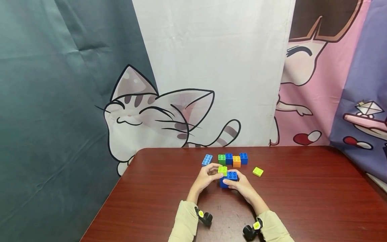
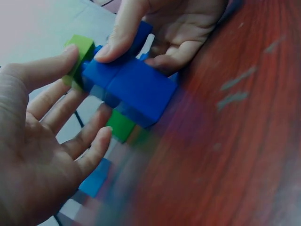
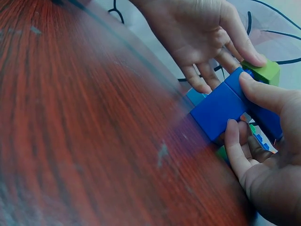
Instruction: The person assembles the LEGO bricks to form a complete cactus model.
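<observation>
In the head view, a blue brick stack (image 1: 224, 184) stands over the near middle of the table. My right hand (image 1: 243, 186) grips it from the right, thumb on the near side; in the right wrist view the thumb presses the upper blue part (image 3: 240, 82). A lime green brick (image 1: 222, 170) sits at the stack's upper left end. My left hand (image 1: 203, 179) pinches that lime brick between thumb and fingers, while its lower fingers spread out below, as the left wrist view shows. One upper blue brick (image 2: 141, 40) juts out past the block under it, partly hidden by the right hand.
Behind the hands on the brown table (image 1: 157, 188) are a light blue brick (image 1: 207, 160), a green brick (image 1: 222, 159), a blue brick (image 1: 228, 158), an orange brick (image 1: 237, 162) and another blue brick (image 1: 243, 158). A flat lime brick (image 1: 258, 171) lies to the right.
</observation>
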Action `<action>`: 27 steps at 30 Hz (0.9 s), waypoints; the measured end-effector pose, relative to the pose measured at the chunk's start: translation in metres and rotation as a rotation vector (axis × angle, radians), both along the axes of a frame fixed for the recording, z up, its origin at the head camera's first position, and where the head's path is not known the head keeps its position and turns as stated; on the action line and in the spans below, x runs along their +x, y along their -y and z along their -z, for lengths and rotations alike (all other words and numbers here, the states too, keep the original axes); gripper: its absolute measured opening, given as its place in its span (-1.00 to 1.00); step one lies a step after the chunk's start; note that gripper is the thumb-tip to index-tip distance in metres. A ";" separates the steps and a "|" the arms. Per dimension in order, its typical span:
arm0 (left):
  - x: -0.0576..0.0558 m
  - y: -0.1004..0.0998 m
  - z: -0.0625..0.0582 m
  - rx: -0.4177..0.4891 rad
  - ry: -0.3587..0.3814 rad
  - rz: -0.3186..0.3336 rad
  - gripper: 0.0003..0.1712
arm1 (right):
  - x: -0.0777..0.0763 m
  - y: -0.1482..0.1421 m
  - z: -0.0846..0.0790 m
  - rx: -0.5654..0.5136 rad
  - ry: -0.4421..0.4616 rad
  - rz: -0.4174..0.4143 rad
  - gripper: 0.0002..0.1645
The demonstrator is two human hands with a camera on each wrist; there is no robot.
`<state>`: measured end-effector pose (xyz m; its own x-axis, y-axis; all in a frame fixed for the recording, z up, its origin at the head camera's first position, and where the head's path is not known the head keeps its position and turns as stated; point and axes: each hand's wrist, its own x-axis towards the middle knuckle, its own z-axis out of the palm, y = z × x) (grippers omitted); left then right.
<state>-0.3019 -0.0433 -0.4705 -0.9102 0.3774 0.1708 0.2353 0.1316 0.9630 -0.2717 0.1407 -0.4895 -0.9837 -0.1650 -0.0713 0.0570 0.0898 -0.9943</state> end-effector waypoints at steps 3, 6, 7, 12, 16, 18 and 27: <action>-0.003 0.002 0.003 -0.060 -0.026 0.008 -0.61 | 0.001 0.000 0.000 0.001 0.005 0.003 -0.35; -0.003 0.003 -0.001 -0.102 -0.054 0.020 -0.61 | 0.000 -0.001 0.001 0.015 0.003 0.014 -0.35; -0.003 0.004 -0.002 -0.117 -0.060 0.021 -0.61 | -0.001 -0.001 0.000 0.020 -0.001 0.016 -0.35; -0.002 0.005 -0.006 -0.179 -0.065 -0.005 -0.64 | -0.001 0.000 0.001 0.032 -0.004 0.011 -0.36; -0.001 0.006 -0.006 -0.193 -0.056 -0.013 -0.64 | -0.001 0.001 -0.001 0.038 0.003 0.004 -0.36; 0.000 0.006 -0.007 -0.195 -0.060 -0.013 -0.64 | 0.000 0.001 -0.001 0.038 0.003 0.000 -0.36; 0.003 0.005 -0.015 -0.192 -0.094 -0.009 -0.64 | -0.003 0.000 0.000 0.018 -0.004 -0.020 -0.34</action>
<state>-0.2991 -0.0483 -0.4557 -0.8970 0.4034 0.1808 0.3209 0.3130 0.8939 -0.2743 0.1409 -0.4892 -0.9805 -0.1832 -0.0706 0.0513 0.1083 -0.9928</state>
